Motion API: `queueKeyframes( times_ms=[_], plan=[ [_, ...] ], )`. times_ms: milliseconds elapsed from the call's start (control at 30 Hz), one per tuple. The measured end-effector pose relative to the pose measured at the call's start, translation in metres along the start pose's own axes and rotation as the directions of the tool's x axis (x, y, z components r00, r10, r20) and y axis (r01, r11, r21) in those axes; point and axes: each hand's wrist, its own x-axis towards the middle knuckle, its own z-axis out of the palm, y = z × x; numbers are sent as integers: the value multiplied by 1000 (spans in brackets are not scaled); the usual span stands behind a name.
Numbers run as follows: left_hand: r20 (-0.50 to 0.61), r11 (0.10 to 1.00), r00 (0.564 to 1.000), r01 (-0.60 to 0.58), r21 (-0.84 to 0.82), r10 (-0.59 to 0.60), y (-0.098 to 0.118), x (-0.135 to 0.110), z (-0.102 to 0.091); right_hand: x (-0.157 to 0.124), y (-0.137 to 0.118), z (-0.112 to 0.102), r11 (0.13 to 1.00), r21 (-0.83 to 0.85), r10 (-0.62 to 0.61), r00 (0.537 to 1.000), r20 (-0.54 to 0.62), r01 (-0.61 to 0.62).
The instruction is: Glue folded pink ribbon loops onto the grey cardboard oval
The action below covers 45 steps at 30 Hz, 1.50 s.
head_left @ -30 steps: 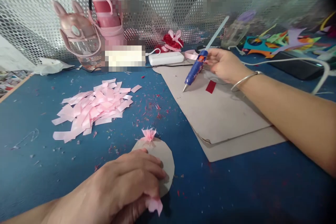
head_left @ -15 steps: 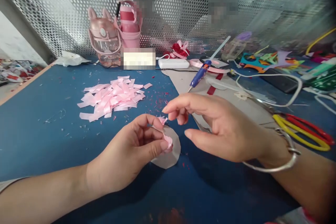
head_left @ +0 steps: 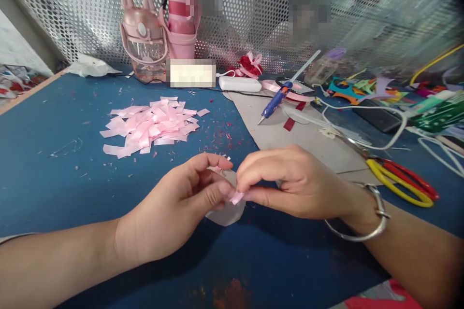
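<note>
A small folded piece of pink ribbon (head_left: 237,197) is pinched between both hands in the middle of the view. My left hand (head_left: 188,198) grips it between thumb and fingertips from the left. From the right, my right hand (head_left: 286,181), with a silver bangle at the wrist, closes thumb and fingers on the same piece. Beneath the fingers lies a pale round disc (head_left: 226,215), partly covered by my left hand. A bit of pink ribbon shows at its far edge. Beyond my left hand is a pile of cut pink ribbon strips (head_left: 152,125).
A blue glue gun (head_left: 275,104) rests on grey board (head_left: 250,111). Yellow-and-red-handled scissors (head_left: 402,183) lie at the right, near a white cable (head_left: 380,145). Two pink bottles (head_left: 145,43) stand at the back by the perforated metal panel (head_left: 246,14). Thread scraps dot the blue table (head_left: 72,193).
My right hand has come down and left, from open above the ribbon piece to pinching it alongside my left hand. The whole view has shifted slightly.
</note>
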Motion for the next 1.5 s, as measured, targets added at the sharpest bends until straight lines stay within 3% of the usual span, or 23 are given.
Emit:
queueKeyframes(
  times_ms=[67, 133, 267, 667, 900, 1033, 1133, 1267, 1400, 1500],
  plan=[
    [-42, 1000, 999, 19, 14, -18, 2, 0, -1, -1, 0, 0, 1000, -24, -5, 995, -100, 2],
    [-7, 998, 1000, 24, 61, -23, 3, -1, -2, -2, 1, 0, 999, -39, -14, 986, -164, 8],
    [140, 994, 990, -27, 107, 12, 2, -2, -3, -3, 0, 2, 996, -87, -29, 987, -157, 15],
    [117, 990, 993, -27, 136, 11, 6, -3, 2, -3, -10, 15, 941, -336, -129, 965, -228, 47],
    [96, 961, 993, -89, 263, 66, 1, -1, 1, -3, -12, 21, 916, -401, -132, 966, -221, 33],
    [76, 962, 993, -105, 251, 88, -2, -2, 0, -6, -11, 12, 964, -266, -52, 978, -202, -3],
    [80, 948, 992, -116, 297, 96, -3, -3, 0, -9, -11, 1, 983, -185, -10, 994, -108, -10],
    [85, 916, 992, -114, 384, 89, -3, -3, 0, -8, -18, -3, 976, -215, -16, 999, 37, 23],
    [53, 830, 988, -153, 537, 148, -2, -6, 1, -6, -26, 4, 942, -315, 99, 994, -55, -111],
    [49, 723, 974, -196, 662, 220, -1, -10, 2, -8, -28, 9, 934, -341, 103, 994, -37, -110]
  ],
)
